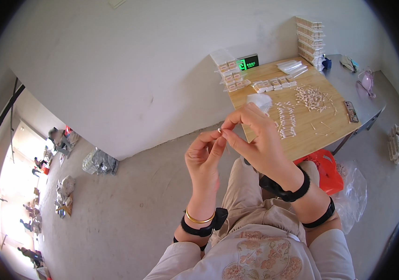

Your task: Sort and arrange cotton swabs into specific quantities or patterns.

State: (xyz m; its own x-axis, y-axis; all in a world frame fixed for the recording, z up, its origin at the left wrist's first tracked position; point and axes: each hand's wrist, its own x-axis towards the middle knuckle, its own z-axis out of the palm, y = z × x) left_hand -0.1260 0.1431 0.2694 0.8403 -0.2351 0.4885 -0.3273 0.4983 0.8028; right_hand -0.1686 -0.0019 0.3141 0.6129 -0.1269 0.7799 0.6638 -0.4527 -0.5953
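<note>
Tiny pale piece [220, 131] pinched between left hand [205, 161] and right hand [255, 140], fingertips closed narrow; best keep grip light, steady, above wooden table [302, 140].

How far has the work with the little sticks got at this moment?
Done: a row of filled small boxes and a tall stack on the wooden table. In hand: left hand and right hand pinch one small piece. Left: loose sticks.
</note>
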